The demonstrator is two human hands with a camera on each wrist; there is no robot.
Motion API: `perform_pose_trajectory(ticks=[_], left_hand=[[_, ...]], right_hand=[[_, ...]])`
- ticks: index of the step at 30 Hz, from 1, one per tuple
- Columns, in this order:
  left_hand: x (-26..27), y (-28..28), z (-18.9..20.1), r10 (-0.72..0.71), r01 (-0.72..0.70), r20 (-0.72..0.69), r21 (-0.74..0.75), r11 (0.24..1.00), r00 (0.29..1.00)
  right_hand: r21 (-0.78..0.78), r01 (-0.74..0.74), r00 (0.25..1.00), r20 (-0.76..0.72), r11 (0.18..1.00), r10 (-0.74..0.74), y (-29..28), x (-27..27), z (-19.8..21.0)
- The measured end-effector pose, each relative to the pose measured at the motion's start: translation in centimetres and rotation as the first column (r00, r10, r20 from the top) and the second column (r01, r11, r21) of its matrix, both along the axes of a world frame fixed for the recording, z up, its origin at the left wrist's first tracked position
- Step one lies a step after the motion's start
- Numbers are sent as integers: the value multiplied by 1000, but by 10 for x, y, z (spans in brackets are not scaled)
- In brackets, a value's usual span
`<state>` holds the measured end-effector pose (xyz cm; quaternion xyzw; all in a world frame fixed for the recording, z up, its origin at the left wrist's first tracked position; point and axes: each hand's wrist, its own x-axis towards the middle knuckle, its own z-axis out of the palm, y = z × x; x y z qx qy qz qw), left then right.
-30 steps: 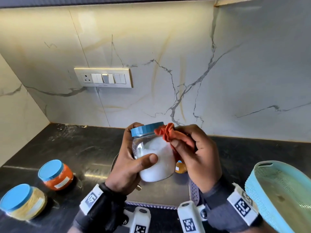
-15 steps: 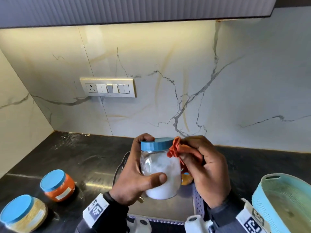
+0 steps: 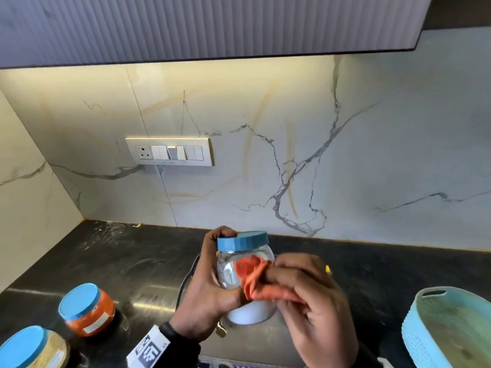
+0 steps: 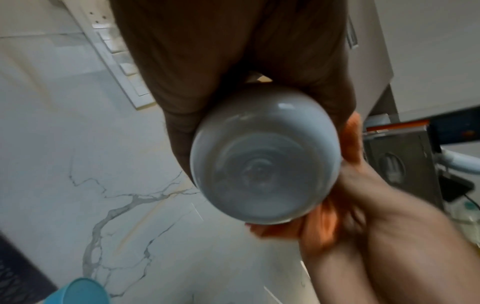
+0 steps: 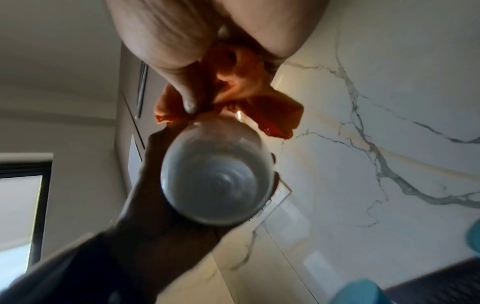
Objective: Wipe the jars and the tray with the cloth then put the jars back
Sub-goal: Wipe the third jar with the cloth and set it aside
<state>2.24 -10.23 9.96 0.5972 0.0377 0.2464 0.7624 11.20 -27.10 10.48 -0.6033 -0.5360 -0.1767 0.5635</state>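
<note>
Item: white-filled jar [image 3: 245, 264], clasped in our left hand [image 3: 204, 293] above the tabletop [image 3: 127, 264]; right hand [image 3: 308, 296] pinched the cloth [image 3: 251, 274] against it (hard rubbing risked a slip).

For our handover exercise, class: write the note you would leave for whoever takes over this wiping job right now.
Left hand: grips the white-powder jar in the air, blue lid on.
Right hand: holds the orange cloth against the jar's side.
Orange-filled jar and yellow-filled jar stand on the counter to the left. The metal tray lies below the hands; a light blue basket sits at the right.
Done: cannot tell which jars are wiped.
Left: finish this jar, wipe the tray, put the jars back.
</note>
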Motion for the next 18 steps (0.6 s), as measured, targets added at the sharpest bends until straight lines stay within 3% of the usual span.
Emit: perform_pose_trajectory(ticks=[2, 5, 9, 13, 18], left_hand=[[-2, 2, -1, -1, 1, 17, -48, 999, 1000], [-1, -3, -1, -118, 123, 59, -88, 989, 991], [4, -10, 4, -127, 136, 89, -107, 985, 988], [2, 0, 10, -63, 89, 118, -224, 971, 991], [9, -8, 2, -42, 68, 92, -305, 950, 995]], right_hand=[[3, -2, 1000, -26, 1000, 2, -5, 3, -11], [28, -8, 976, -216, 1000, 13, 4, 18, -12], [129, -102, 863, -482, 986, 152, 11, 29, -1], [112, -189, 879, -424, 976, 218, 1, 12, -21], [121, -78, 914, -388, 990, 120, 3, 8, -19]])
